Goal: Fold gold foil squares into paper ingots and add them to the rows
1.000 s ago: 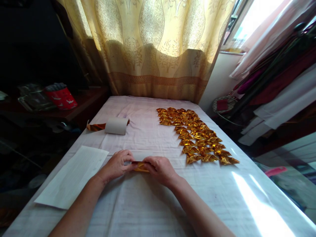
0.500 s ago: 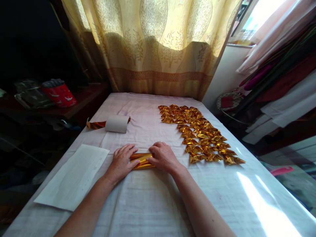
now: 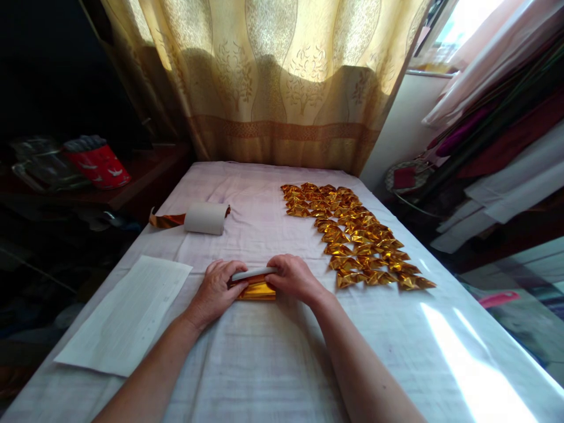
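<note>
Head camera looks down on a table spread with a pale cloth, and both bare hands meet near its middle. Between them lies one piece of gold foil paper, partly folded, flat on the cloth, its far edge turned over so the whitish back shows as a narrow strip. The left hand has its fingers curled onto the left end of that piece, its grip closed on the turned-over edge. The right hand pinches the right end of the same edge, thumb and fingers narrow around it.

To the right and beyond the hands, a patch of folded gold pieces lies in overlapping rows that run diagonally from the far middle toward the right edge of the table; they are several dozen, too crowded to count exactly. One roll of foil lies on its side at the far left, white side outward, with a gold tail trailing off its left end. One white sheet of paper lies flat at the near left, well apart from the left hand. A patterned yellow curtain hangs behind the table, and one red container stands on a dark shelf at the far left.
</note>
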The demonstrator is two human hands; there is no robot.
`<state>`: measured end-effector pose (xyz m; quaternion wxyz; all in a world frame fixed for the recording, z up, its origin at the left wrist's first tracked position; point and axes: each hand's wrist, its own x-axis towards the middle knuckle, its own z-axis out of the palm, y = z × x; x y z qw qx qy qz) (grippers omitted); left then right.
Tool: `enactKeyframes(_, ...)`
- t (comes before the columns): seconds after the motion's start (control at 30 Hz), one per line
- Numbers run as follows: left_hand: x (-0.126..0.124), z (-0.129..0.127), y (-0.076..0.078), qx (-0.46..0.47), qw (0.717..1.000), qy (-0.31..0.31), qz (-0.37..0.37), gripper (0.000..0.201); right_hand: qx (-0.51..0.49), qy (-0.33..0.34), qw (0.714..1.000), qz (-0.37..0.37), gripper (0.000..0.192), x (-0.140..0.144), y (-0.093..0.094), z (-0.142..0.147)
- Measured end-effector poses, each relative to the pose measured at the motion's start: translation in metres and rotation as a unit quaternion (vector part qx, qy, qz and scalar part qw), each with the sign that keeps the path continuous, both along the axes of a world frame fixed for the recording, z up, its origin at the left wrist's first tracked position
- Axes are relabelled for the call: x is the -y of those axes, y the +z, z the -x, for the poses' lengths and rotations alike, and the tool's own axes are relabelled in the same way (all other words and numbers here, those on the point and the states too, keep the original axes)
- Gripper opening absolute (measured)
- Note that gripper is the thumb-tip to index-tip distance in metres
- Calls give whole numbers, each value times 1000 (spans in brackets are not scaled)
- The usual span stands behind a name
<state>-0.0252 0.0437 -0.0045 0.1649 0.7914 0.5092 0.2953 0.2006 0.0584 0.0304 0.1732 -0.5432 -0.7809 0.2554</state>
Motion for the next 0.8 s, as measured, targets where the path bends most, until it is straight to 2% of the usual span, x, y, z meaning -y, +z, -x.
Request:
enactKeyframes(0.13,0,-1,0,83,995,53,34,37,-26,-14,999,32,6,2,7,1)
enactKeyframes(0.3,-1,-3,2,163,978,112,69,38,-43,-12,998,37,7,3,12,1)
enactKeyframes(0.5,-3,-3,4,207,969,103,90,32,-65,2,997,38,10,3,14,-2)
enactKeyframes(0.8,-1,-3,9,189,976,85,71,21,-95,2,994,55,18,2,13,-8)
